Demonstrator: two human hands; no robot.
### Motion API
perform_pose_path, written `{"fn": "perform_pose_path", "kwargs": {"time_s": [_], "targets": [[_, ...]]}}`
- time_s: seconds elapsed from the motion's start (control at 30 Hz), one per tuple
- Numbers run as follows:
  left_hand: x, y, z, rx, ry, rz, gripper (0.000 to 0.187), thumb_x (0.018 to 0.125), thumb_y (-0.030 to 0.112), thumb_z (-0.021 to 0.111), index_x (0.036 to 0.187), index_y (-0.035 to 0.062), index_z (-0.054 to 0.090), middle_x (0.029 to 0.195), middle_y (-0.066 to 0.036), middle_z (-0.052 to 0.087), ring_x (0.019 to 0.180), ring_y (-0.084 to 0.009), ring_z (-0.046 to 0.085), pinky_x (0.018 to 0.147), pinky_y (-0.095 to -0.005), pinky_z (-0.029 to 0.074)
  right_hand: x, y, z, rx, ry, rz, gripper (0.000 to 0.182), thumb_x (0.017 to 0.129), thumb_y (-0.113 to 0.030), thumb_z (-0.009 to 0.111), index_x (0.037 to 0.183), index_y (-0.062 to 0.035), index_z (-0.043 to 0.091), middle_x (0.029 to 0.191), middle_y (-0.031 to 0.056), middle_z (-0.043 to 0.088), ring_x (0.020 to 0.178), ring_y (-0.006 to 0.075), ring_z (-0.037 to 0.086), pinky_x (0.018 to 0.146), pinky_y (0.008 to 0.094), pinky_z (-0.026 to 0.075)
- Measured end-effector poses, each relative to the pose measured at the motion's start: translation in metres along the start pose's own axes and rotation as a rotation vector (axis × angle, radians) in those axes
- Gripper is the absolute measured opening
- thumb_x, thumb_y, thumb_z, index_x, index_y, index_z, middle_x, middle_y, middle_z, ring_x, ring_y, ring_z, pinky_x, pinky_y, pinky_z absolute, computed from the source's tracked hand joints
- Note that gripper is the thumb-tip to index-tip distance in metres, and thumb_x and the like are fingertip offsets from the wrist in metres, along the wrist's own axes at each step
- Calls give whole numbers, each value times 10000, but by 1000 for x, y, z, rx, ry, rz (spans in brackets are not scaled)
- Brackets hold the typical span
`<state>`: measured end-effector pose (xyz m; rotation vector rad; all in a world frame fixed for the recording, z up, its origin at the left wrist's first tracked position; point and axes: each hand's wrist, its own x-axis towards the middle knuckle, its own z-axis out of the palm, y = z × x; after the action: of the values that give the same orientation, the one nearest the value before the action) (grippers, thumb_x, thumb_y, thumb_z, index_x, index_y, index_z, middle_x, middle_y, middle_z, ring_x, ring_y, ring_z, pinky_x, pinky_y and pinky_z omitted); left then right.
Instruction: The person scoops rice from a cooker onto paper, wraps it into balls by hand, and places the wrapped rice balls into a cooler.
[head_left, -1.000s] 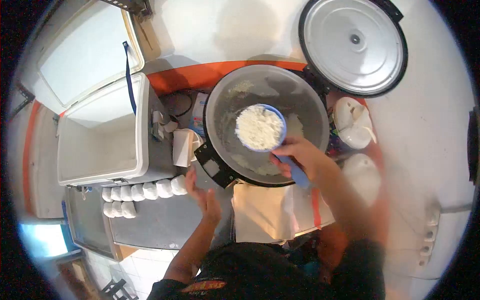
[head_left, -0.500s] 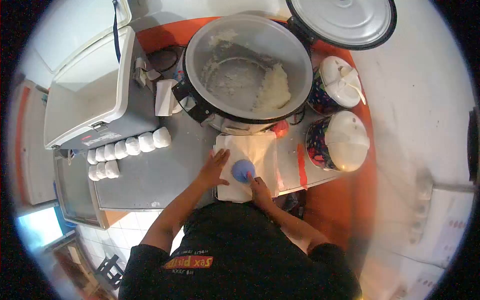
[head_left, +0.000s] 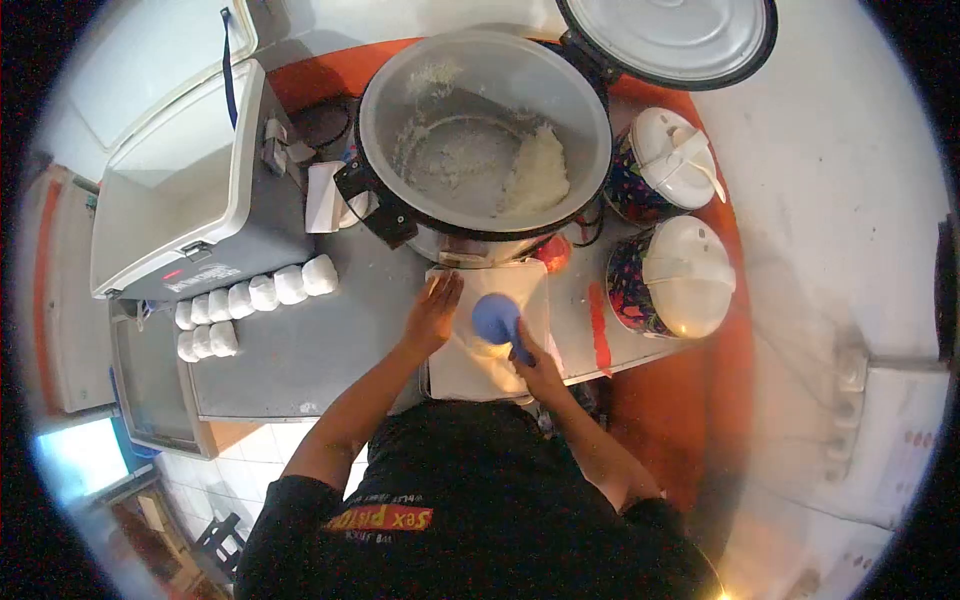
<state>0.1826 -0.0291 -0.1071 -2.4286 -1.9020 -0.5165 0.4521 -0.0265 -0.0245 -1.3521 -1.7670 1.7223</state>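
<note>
A blue rice paddle (head_left: 497,320) is gripped by its handle in my right hand (head_left: 538,368), its round head over a stack of pale wrapping paper (head_left: 480,374). My left hand (head_left: 432,312) rests at the left side of the paper, fingers stretched out and holding nothing I can see. Just beyond the paper stands a large open rice cooker (head_left: 377,120) with a clump of white rice (head_left: 540,172) against its right inner wall. Whether rice lies under the paddle is hidden.
Wrapped white bundles (head_left: 263,292) sit in two rows at the left, by an open grey cooler box (head_left: 225,245). The cooker's lid (head_left: 680,40) is raised behind. Two patterned tubs with white lids (head_left: 690,280) stand at the right. A red strip (head_left: 600,330) lies on the metal table (head_left: 310,350).
The paddle has moved slightly away from me and right, and more of its handle shows. My right hand has shifted right; my left fingers have drawn closer together at the paper's edge.
</note>
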Motion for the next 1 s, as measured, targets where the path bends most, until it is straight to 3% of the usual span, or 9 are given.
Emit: {"fn": "perform_pose_path", "kwargs": {"time_s": [0.13, 0.23, 0.3, 0.4, 0.53, 0.6, 0.7, 0.87, 1.0], "targets": [[5, 14, 15, 31, -160, -60, 551, 878, 88, 502, 1400, -76, 428, 1416, -217, 496, 1344, -340, 440, 1173, -461, 267, 19, 3, -33, -9, 297, 12, 824, 832, 26, 536, 1579, -192, 266, 1023, 75, 624, 796, 152, 566, 677, 274, 499], [-6, 24, 25, -195, -179, -138, 606, 873, 44, 467, 1466, -27, 363, 1510, -208, 407, 1385, -394, 394, 1185, -487, 273, 49, 45, -71, -441, 567, -191, 824, 799, 38, 539, 1562, -176, 312, 1121, 147, 619, 883, 220, 605, 673, 296, 513], [-9, 26, 33, -76, -72, -98, 570, 869, 111, 541, 1397, -78, 438, 1442, -217, 480, 1390, -330, 410, 1175, -443, 289, 68, 58, -89, -498, 663, -191, 767, 791, 20, 561, 1521, -128, 380, 1244, 224, 572, 1015, 329, 611, 766, 385, 525], [-4, 26, 29, -132, -127, -119, 570, 863, 99, 541, 1398, -71, 442, 1435, -211, 494, 1381, -329, 428, 1183, -444, 279, 91, 71, -112, -777, 717, -281, 738, 757, -16, 633, 1468, -51, 438, 1180, 254, 601, 1099, 434, 569, 955, 488, 457], [5, 23, 25, 6, 1, -92, 563, 853, 87, 541, 1386, -72, 457, 1419, -204, 514, 1366, -322, 452, 1177, -441, 296, 102, 47, -101, -660, 804, -258, 581, 778, -17, 605, 1355, -24, 539, 1151, 235, 594, 1058, 427, 554, 914, 491, 450], [4, 19, 37, -33, 20, -125, 559, 844, 86, 547, 1372, -77, 467, 1370, -192, 560, 1325, -323, 495, 1146, -442, 349, 101, 22, -81, -694, 1006, -108, 425, 763, -23, 620, 1187, -37, 649, 1103, 202, 619, 1059, 397, 553, 920, 474, 448], [4, 19, 42, -125, 63, -130, 493, 835, 90, 562, 1304, -61, 540, 1285, -179, 619, 1268, -324, 546, 1103, -449, 406, 107, 23, -47, -619, 923, -228, 306, 761, -32, 638, 1061, -68, 690, 1124, 166, 633, 1085, 366, 551, 951, 462, 434], [-2, 17, 39, -200, 109, -76, 393, 823, 86, 586, 1201, -14, 628, 1205, -154, 662, 1226, -314, 579, 1080, -472, 432, 113, 4, -3, -737, 413, -335, 359, 755, -96, 685, 1109, -153, 694, 1225, 48, 628, 1142, 325, 512, 982, 462, 403], [-6, 17, 26, -212, 225, -5, 425, 803, 103, 634, 1219, 17, 630, 1209, -134, 655, 1253, -315, 547, 1097, -485, 414, 128, 8, 1, -955, 393, -343, 316, 754, -144, 711, 1069, -169, 715, 1199, -5, 622, 1146, 297, 498, 953, 466, 397]]}}
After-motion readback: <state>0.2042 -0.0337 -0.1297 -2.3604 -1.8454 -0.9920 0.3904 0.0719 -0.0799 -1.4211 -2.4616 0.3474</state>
